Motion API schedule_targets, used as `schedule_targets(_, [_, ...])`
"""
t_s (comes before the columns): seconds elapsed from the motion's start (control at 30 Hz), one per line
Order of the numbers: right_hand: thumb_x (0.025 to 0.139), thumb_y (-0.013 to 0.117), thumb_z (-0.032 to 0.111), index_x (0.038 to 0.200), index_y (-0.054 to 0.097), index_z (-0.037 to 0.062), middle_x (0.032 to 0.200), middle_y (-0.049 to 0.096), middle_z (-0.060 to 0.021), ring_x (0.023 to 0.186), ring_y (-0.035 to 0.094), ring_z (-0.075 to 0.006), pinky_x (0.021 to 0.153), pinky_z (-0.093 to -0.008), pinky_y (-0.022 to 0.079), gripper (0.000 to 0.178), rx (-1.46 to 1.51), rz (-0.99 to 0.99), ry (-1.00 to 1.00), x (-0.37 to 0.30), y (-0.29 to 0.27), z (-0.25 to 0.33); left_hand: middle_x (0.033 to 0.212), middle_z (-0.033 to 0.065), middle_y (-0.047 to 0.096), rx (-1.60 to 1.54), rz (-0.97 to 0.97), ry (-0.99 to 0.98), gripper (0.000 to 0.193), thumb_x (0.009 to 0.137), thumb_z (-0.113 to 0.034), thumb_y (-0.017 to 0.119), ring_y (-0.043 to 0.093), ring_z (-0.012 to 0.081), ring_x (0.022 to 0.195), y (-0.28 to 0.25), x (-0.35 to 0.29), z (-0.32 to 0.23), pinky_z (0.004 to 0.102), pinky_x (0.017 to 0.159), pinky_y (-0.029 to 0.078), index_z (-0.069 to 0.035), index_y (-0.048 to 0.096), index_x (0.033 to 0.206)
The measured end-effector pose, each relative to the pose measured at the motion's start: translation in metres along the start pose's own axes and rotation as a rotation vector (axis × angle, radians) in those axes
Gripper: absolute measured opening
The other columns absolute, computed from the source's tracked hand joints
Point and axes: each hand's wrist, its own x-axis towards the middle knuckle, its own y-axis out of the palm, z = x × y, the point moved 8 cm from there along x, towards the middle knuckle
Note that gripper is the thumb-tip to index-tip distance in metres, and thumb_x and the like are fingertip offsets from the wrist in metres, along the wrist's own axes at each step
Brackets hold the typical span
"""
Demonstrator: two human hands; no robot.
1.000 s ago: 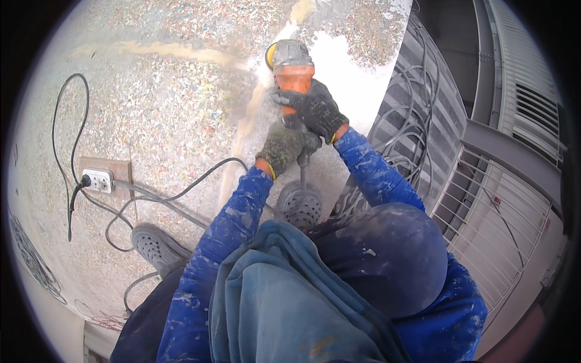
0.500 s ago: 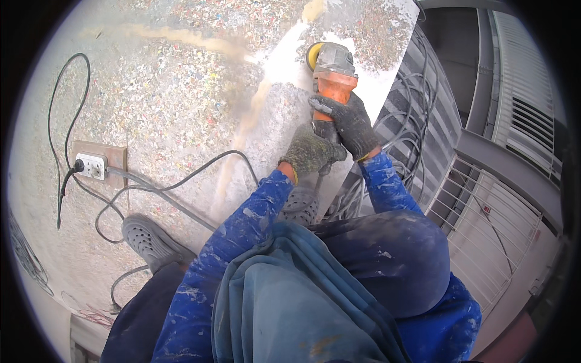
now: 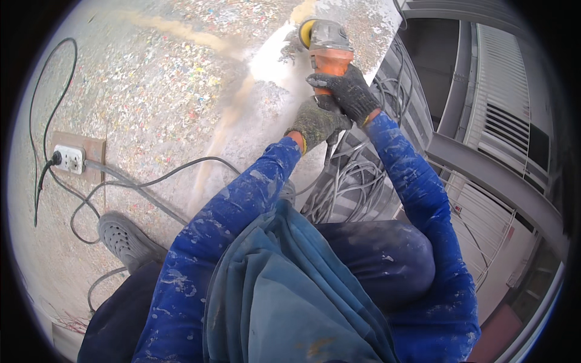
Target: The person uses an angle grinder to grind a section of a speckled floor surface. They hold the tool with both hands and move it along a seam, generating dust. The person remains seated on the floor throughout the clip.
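Note:
An angle grinder [image 3: 331, 59] with an orange body, a grey head and a yellow disc [image 3: 307, 34] is in both my gloved hands, at the upper middle. My right hand [image 3: 351, 92] wraps round the orange body. Closer to me, my left hand [image 3: 318, 126] closes on the rear handle end. The disc is over or against the speckled surface [image 3: 163, 85]; dust makes the contact hard to make out. Beside it lies a white powdery patch [image 3: 272, 60]. A cord hangs below my left hand.
A white power strip [image 3: 69, 159] on a brown board sits at left, with a plug and dark cables. Coiled grey cables [image 3: 354, 184] lie past the surface's right edge. My grey shoe [image 3: 126, 239] is at lower left. Grey beams and white bars [image 3: 478, 212] stand at right.
My arms have stretched farther forward with the grinder, which sits higher in view. The surroundings have shifted left in the picture. Both hands keep their hold.

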Motion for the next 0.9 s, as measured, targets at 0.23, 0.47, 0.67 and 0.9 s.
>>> schedule_targets(0.23, [0.068, 0.086, 0.046, 0.099, 0.068, 0.0012, 0.086, 0.068, -0.0093, 0.071, 0.066, -0.0211, 0.063, -0.0343, 0.055, 0.058, -0.242, -0.108, -0.102, 0.037, -0.016, -0.006, 0.065, 0.0069, 0.067, 0.119, -0.194, 0.043, 0.026, 0.073, -0.021, 0.081, 0.067, 0.0186, 0.057, 0.003, 0.035, 0.001, 0.0319, 0.055, 0.052, -0.003, 0.067, 0.085])
schedule_targets(0.47, [0.069, 0.084, 0.050, 0.096, 0.069, 0.0032, 0.089, 0.068, -0.0093, 0.078, 0.067, -0.0217, 0.072, -0.0362, 0.056, 0.056, -0.576, 0.074, -0.361, 0.070, 0.003, -0.010, 0.065, 0.0054, 0.068, 0.335, -0.068, -0.024, 0.017, 0.079, -0.018, 0.076, 0.065, 0.0163, 0.056, 0.000, 0.051, -0.008, 0.0309, 0.053, 0.052, -0.003, 0.068, 0.081])
schedule_targets(0.67, [0.069, 0.085, 0.051, 0.100, 0.070, 0.0033, 0.092, 0.070, -0.0092, 0.079, 0.069, -0.0211, 0.071, -0.0357, 0.057, 0.058, -0.657, 0.031, -0.398, 0.075, 0.005, -0.004, 0.066, 0.0065, 0.067, 0.087, -0.122, -0.071, 0.019, 0.077, -0.017, 0.077, 0.065, 0.0171, 0.056, -0.008, 0.057, -0.003, 0.0314, 0.053, 0.052, -0.003, 0.067, 0.084])
schedule_targets(0.9, [0.070, 0.086, 0.048, 0.106, 0.065, 0.0030, 0.079, 0.070, -0.0079, 0.070, 0.068, -0.0197, 0.069, -0.0353, 0.057, 0.062, -0.507, -0.081, -0.232, 0.056, 0.001, -0.003, 0.066, 0.0063, 0.067, 0.029, -0.216, -0.124, 0.019, 0.076, -0.014, 0.078, 0.065, 0.0173, 0.057, -0.002, 0.046, 0.011, 0.0316, 0.055, 0.053, -0.002, 0.067, 0.085])
